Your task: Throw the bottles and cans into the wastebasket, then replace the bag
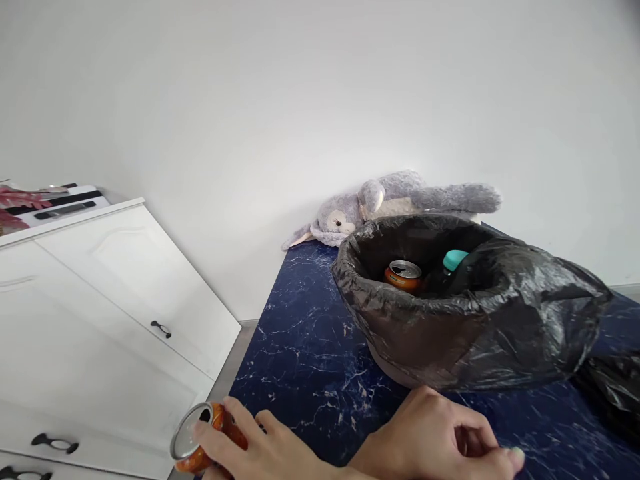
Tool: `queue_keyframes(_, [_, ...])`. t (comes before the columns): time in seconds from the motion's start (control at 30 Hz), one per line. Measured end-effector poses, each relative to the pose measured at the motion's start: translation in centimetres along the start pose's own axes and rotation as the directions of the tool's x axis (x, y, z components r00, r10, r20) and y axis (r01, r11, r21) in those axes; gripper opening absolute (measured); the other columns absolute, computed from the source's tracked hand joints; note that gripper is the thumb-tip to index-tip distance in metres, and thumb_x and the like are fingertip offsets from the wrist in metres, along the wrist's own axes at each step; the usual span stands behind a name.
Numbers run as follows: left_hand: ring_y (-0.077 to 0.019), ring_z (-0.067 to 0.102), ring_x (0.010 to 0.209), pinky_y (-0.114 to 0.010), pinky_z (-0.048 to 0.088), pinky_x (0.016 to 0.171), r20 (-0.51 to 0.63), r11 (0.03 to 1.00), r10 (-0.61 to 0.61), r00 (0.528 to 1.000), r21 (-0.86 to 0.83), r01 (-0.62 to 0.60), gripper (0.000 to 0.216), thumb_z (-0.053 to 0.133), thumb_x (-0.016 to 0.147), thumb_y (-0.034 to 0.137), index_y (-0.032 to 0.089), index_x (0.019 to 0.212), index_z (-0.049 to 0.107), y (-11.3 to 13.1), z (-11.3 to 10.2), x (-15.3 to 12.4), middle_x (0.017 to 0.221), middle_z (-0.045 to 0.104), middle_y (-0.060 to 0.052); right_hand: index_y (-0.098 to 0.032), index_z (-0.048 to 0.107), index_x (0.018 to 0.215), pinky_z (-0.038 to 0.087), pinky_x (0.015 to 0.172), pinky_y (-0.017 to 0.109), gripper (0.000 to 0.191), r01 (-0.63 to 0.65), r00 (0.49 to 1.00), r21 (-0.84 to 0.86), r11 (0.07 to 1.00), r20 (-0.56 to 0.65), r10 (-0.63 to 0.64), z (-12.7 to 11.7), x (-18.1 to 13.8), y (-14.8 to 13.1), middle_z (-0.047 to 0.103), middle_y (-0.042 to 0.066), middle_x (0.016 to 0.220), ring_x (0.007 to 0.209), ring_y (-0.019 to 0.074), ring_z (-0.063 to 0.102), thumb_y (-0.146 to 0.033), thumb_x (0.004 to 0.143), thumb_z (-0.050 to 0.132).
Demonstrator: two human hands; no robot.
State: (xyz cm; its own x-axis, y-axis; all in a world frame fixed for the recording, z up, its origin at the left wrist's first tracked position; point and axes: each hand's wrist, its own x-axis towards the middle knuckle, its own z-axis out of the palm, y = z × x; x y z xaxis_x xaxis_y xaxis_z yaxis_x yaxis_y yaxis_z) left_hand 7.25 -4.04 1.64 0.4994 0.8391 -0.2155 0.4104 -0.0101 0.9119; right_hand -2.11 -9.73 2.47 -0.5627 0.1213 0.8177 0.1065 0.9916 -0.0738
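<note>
My forearms cross at the bottom edge of the head view. My right hand [263,443], on the left side, is wrapped round an orange drink can [193,443]. The can is tilted, its opened silver top facing up and left. On the other side my left hand [433,433] is closed, fingers curled and thumb against them, with nothing visible in it. It lies just in front of a bin [390,365] lined with a black bin bag [430,333]. Inside the bag are another orange can [404,277] and a dark bottle with a turquoise cap [454,259].
A dark blue marbled table [305,340] bears the bin. Behind it a grey plush toy [345,213] lies against the white wall. More black plastic [615,387] lies at the right. White cabinets [125,287] with black handles stand at the left, beyond a floor gap.
</note>
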Motion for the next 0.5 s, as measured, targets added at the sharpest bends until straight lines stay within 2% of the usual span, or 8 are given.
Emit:
queue_keyframes(0.1, [-0.0109, 0.057, 0.062, -0.025, 0.04, 0.062, 0.003, 1.0, -0.015, 1.0, -0.012, 0.015, 0.031, 0.076, 0.087, 0.047, 0.019, 0.073, 0.071, 0.3, -0.1, 0.1, 0.066, 0.064, 0.001, -0.019, 0.074, 0.092, 0.062, 0.059, 0.03, 0.027, -0.032, 0.998, -0.001, 1.0, 0.045, 0.032, 0.5, -0.2, 0.2, 0.065, 0.004, 0.148, 0.122, 0.0302, 0.068, -0.023, 0.106, 0.051])
queue_keyframes(0.17, [-0.0105, 0.056, 0.062, -0.025, 0.04, 0.061, 0.002, 1.0, -0.007, 1.0, -0.024, 0.007, 0.032, 0.077, 0.087, 0.048, 0.019, 0.073, 0.07, 0.3, -0.1, 0.0, 0.066, 0.063, 0.001, -0.018, 0.073, 0.091, 0.062, 0.06, 0.029, 0.026, -0.009, 0.998, 0.042, 0.999, 0.064, 0.006, 0.6, -0.2, 0.5, 0.067, 0.007, 0.142, 0.119, 0.0288, 0.068, -0.023, 0.106, 0.052])
queue_keyframes(0.37, [-0.0106, 0.057, 0.064, -0.024, 0.039, 0.059, 0.022, 0.998, -0.023, 1.0, -0.05, 0.024, 0.033, 0.076, 0.088, 0.049, 0.019, 0.075, 0.071, 0.1, -0.3, -0.2, 0.068, 0.064, 0.001, -0.018, 0.068, 0.078, 0.063, 0.064, 0.032, 0.024, -0.008, 0.999, 0.152, 0.988, 0.041, 0.002, 1.2, -0.6, 1.3, 0.069, 0.01, 0.121, 0.1, 0.0261, 0.069, -0.023, 0.099, 0.059])
queue_keyframes(0.5, [-0.0104, 0.056, 0.063, -0.024, 0.038, 0.058, 0.016, 0.999, -0.021, 1.0, -0.047, 0.022, 0.034, 0.077, 0.088, 0.05, 0.019, 0.076, 0.073, -0.3, -0.3, -0.1, 0.068, 0.063, 0.001, -0.018, 0.069, 0.081, 0.062, 0.067, 0.032, 0.023, -0.05, 0.996, 0.174, 0.983, 0.075, 0.038, 1.0, -0.6, 1.5, 0.067, 0.009, 0.117, 0.094, 0.0226, 0.066, -0.025, 0.101, 0.06])
